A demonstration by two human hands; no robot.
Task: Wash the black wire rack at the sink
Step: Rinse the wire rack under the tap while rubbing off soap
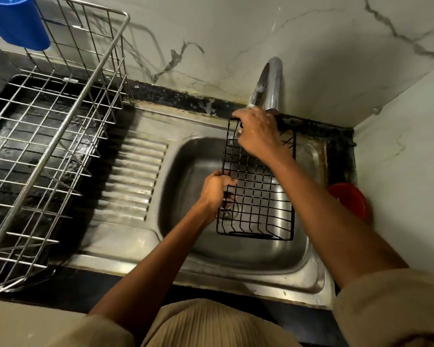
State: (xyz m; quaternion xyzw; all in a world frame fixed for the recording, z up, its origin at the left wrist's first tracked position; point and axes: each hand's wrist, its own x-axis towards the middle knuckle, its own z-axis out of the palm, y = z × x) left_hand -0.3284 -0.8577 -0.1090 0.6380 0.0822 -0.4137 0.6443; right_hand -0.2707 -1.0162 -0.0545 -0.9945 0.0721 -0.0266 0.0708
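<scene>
My right hand [257,132] covers the far end of the black wire rack [257,186], so I can't see those top wires properly; my fingers are curled and clamped over that upper edge, right under the faucet [269,83]. Whether water is running is hard to tell, there's only a blur at the spout. My left hand [217,190] is closed tight on the rack's left rim, partly hiding the corner there. The rack sits in the middle of the frame, held over the basin of the steel sink [186,159], a thin black grid of square cells with low upturned sides, tilted toward me. Through its mesh I can just make out the round drain [232,209], half covered by my wrist. The sink is dull brushed metal with a ribbed draining board [135,176] to its left. At the left of the frame stands a shiny silver wire dish rack [60,116] on the dark wet surface [23,151], cut off by the edge. A blue plastic cup [15,21] is cropped in the upper left corner. At the right, a red round thing [348,199] peeks from behind my forearm, too hidden to name.
</scene>
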